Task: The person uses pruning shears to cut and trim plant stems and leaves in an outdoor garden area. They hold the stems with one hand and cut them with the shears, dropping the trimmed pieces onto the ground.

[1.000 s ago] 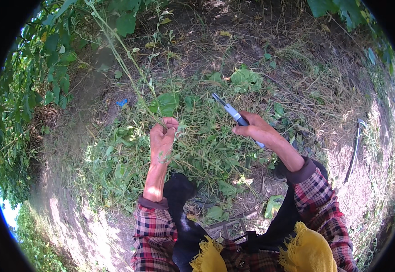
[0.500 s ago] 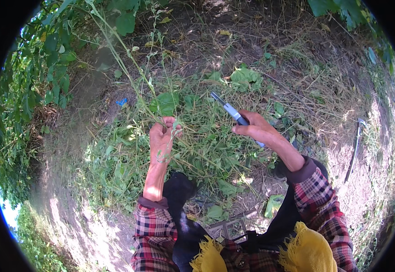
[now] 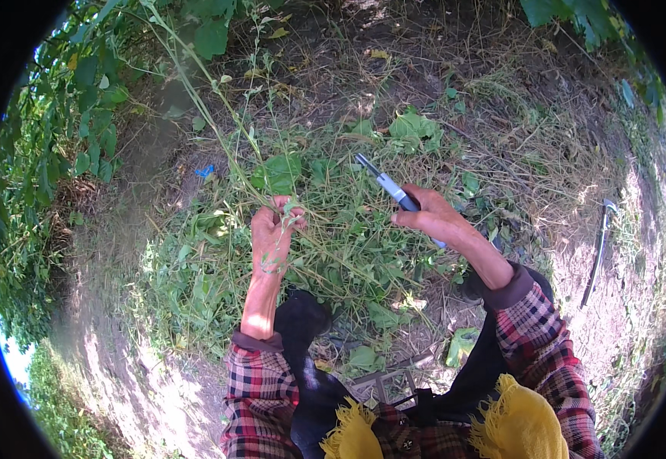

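My left hand (image 3: 273, 232) is closed around a thin green plant stem (image 3: 209, 107) that runs up and to the left toward the bushes. My right hand (image 3: 434, 216) grips a knife (image 3: 382, 182) by its blue handle, the grey blade pointing up and left over the weeds. Between and below both hands lies a heap of cut green weeds (image 3: 333, 252). The two hands are about a hand's width apart. Both forearms wear red plaid sleeves.
Leafy bushes (image 3: 65, 153) line the left side. Dry grass and bare earth (image 3: 516, 130) spread to the upper right. A long curved tool (image 3: 597, 249) lies on the ground at right. A small blue scrap (image 3: 205, 171) sits left of the weeds.
My left hand has shifted slightly along the stem; the right hand with the knife has hardly moved.
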Demonstrator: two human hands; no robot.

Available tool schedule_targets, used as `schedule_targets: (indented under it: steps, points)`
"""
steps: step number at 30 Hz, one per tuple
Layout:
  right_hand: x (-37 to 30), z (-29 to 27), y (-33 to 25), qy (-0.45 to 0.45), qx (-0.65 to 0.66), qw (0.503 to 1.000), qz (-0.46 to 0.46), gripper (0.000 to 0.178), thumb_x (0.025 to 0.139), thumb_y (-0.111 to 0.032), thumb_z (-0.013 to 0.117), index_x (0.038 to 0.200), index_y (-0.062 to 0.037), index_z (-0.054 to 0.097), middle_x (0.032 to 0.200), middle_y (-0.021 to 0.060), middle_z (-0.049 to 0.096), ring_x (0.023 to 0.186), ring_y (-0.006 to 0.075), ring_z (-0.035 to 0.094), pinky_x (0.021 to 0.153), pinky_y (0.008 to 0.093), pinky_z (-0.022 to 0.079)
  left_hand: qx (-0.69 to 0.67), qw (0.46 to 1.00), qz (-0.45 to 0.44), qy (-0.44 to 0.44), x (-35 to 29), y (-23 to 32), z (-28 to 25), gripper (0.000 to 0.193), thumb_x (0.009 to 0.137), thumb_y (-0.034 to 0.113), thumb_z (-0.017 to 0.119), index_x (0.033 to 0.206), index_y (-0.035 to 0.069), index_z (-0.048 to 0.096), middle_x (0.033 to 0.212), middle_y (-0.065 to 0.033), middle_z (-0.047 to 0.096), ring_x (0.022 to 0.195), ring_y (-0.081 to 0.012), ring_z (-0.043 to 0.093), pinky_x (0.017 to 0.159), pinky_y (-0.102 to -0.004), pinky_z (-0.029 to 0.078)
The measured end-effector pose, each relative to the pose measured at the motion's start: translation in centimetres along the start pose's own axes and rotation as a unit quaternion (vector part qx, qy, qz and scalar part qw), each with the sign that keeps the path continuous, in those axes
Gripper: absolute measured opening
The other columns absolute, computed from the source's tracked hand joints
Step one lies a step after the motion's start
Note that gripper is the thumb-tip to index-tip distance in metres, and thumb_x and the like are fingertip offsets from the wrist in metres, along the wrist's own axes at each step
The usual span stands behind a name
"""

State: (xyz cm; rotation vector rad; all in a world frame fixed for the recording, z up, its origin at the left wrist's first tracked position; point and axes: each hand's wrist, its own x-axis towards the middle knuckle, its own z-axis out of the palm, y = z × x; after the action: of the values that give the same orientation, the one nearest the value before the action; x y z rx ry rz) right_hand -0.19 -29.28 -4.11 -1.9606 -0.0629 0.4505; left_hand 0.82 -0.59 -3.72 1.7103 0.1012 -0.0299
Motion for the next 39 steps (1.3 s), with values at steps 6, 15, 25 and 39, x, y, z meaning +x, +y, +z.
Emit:
schedule_targets:
  steps: [6, 15, 25, 39]
  points:
    - [0.22, 0.06, 0.66, 0.006, 0.029, 1.000, 0.004, 0.048, 0.073, -0.029, 0.069, 0.108, 0.0023, 0.057, 0.080, 0.0102, 0.055, 0.076, 0.0227, 0.052, 0.070, 0.0355, 0.040, -0.011, 1.000, -0.010, 0.005, -0.14, 0.30, 0.35, 0.019, 0.082, -0.004, 0.049, 0.098, 0.000, 0.058, 0.087, -0.0087, 0.061, 0.075, -0.0180, 0.064, 0.067, -0.0261, 0.052]
    - [0.17, -0.08, 0.51, -0.004, 0.003, 1.000, 0.004, 0.048, 0.073, -0.029, 0.069, 0.108, 0.0014, 0.058, 0.080, 0.0100, 0.055, 0.076, 0.0229, 0.052, 0.069, 0.0361, 0.040, -0.013, 1.000, -0.007, 0.002, -0.04, 0.02, 0.26, 0.020, 0.082, -0.005, 0.048, 0.099, -0.001, 0.058, 0.088, -0.0094, 0.061, 0.076, -0.0181, 0.064, 0.068, -0.0266, 0.052]
    - [0.06, 0.11, 0.30, 0.003, -0.002, 1.000, -0.012, 0.038, 0.077, -0.024, 0.068, 0.104, 0.0008, 0.057, 0.075, 0.0013, 0.046, 0.070, 0.0148, 0.043, 0.065, 0.0308, 0.036, -0.016, 1.000, -0.007, 0.001, 0.04, -0.04, 0.12, 0.020, 0.082, -0.006, 0.048, 0.099, -0.001, 0.058, 0.087, -0.0100, 0.062, 0.076, -0.0178, 0.064, 0.068, -0.0263, 0.052]
    - [0.33, 0.18, 0.71, -0.007, 0.000, 1.000, -0.017, 0.035, 0.078, -0.020, 0.067, 0.103, 0.0005, 0.054, 0.072, 0.0008, 0.047, 0.063, 0.0120, 0.047, 0.057, 0.0294, 0.039, -0.006, 1.000, 0.002, -0.016, 0.00, -0.10, 0.17, 0.019, 0.083, -0.005, 0.048, 0.099, -0.001, 0.057, 0.088, -0.0101, 0.062, 0.076, -0.0177, 0.063, 0.068, -0.0260, 0.052]
